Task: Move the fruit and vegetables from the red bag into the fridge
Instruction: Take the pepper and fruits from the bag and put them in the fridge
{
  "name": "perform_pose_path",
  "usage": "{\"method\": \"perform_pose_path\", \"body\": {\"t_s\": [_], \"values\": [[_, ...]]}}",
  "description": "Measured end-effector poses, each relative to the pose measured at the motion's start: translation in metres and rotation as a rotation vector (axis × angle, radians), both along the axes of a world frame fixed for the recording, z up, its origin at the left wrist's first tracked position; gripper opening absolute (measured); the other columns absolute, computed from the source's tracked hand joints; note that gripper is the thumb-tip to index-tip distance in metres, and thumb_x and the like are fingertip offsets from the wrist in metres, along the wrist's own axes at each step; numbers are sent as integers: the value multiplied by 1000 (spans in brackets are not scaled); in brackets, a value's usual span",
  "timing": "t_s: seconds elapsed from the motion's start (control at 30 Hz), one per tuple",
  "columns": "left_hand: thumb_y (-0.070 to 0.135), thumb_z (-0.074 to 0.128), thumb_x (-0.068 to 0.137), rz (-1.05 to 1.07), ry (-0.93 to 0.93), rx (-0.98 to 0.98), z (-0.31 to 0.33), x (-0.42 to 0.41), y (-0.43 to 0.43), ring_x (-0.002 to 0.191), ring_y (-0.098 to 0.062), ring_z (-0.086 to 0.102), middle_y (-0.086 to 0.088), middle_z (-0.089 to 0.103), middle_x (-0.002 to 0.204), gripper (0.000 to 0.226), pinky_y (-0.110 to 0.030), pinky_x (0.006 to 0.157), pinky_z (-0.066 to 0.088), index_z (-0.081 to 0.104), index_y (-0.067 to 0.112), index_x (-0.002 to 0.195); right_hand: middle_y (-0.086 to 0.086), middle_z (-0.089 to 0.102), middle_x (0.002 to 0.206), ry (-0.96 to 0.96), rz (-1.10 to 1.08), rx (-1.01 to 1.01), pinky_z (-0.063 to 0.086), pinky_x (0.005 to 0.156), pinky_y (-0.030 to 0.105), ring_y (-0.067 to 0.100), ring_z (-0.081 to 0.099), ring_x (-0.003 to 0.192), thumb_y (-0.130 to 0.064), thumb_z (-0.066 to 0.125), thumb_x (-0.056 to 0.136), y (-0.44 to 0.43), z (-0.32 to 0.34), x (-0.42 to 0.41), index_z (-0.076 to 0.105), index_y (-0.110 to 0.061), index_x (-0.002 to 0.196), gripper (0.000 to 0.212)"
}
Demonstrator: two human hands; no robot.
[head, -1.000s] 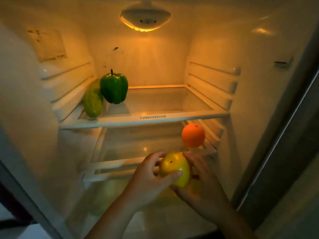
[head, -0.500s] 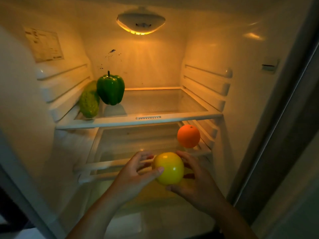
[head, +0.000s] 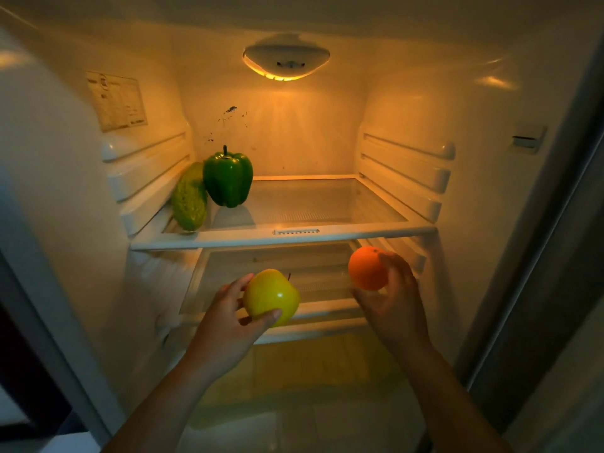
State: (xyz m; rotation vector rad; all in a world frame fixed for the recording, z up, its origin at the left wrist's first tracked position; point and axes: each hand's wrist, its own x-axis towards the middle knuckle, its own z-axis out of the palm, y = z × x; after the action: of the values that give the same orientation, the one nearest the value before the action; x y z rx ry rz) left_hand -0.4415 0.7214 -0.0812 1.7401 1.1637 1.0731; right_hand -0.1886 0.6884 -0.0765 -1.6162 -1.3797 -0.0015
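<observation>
The open white fridge [head: 408, 103] fills the frame, lit amber by a rounded white lamp [head: 286, 58] at the top centre of its ceiling.

In the lower centre of the frame the left hand [head: 225, 322] grips a glossy round yellow apple [head: 271, 297]. The thumb lies across the apple's lower front and the fingers curl round its left side. The apple's short dark stem points up and to the right. It is held in front of the lower glass shelf [head: 327, 305], not resting on it.

To the right, the right hand [head: 395, 308] holds a smooth round orange [head: 367, 268]. Its fingers wrap round the fruit's right side and the thumb comes up from below. The orange sits just under the front rim of the upper glass shelf [head: 359, 232]. Whether it touches the lower shelf cannot be told. The two fruits are well apart.

On the upper shelf, left of centre, a shiny green bell pepper [head: 227, 179] stands with its stem up. Touching its left side, a bumpy light-green gourd [head: 189, 197] leans against the fridge's left wall.

A pale printed paper label [head: 116, 101] is stuck to the left wall at the upper left of the frame. A few dark specks [head: 230, 109] mark the back wall above the pepper. Moulded white shelf rails [head: 405, 165] run along the right wall.
</observation>
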Motion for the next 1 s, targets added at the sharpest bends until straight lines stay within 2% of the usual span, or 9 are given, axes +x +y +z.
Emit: {"method": "perform_pose_path", "body": {"t_s": [0.1,0.27,0.4,0.5,0.63,0.7,0.83,1.0], "values": [[46,71,64,-13,-52,-13,-4,0,0,115,-13,51,5,40,135,72,-22,79,48,40,37,129,6,37,142,-56,-89,-24,40,102,46,25,37,129,-41,73,75,17,-5,5,35,-18,138,77],[45,70,62,-45,-108,-40,-5,6,3,113,-11,52,6,43,132,70,-22,80,49,41,36,125,11,31,146,-97,-160,-55,34,103,44,30,30,134,-34,72,77,34,-8,11,27,-14,143,82],[46,70,63,-33,-76,11,-1,17,8,110,1,47,13,46,126,63,-22,81,46,42,43,120,18,37,142,-52,-145,-44,35,103,43,35,37,129,-26,74,77,38,-13,12,36,-7,137,74],[41,75,67,-25,-42,32,-2,19,14,115,-5,47,11,47,127,65,-25,82,48,43,39,124,19,40,139,-47,-139,-31,35,103,43,35,39,127,-22,74,76,38,-14,13,41,-4,133,69],[24,77,73,81,-23,29,-4,6,22,110,-10,48,8,47,122,62,-20,78,42,42,34,122,16,43,136,-19,-83,7,36,99,36,32,42,123,-22,75,76,40,-15,4,42,-6,131,66],[21,78,72,170,-10,27,-6,-5,29,108,-14,49,5,47,120,65,-26,82,42,42,27,125,14,44,135,-3,-50,15,37,97,33,29,44,121,-23,76,75,43,-15,-5,42,-8,132,68],[20,81,68,359,56,97,-12,-22,50,116,-27,50,-5,47,129,84,-43,92,46,34,19,137,12,44,135,1,3,16,42,99,42,28,45,121,-26,76,74,51,-15,-22,43,-11,132,68],[30,78,71,424,163,153,-18,-23,68,112,-30,50,-11,49,127,85,-34,84,42,31,19,141,12,46,132,0,35,21,42,98,41,28,46,119,-25,77,73,54,-15,-34,45,-10,129,67]]}}
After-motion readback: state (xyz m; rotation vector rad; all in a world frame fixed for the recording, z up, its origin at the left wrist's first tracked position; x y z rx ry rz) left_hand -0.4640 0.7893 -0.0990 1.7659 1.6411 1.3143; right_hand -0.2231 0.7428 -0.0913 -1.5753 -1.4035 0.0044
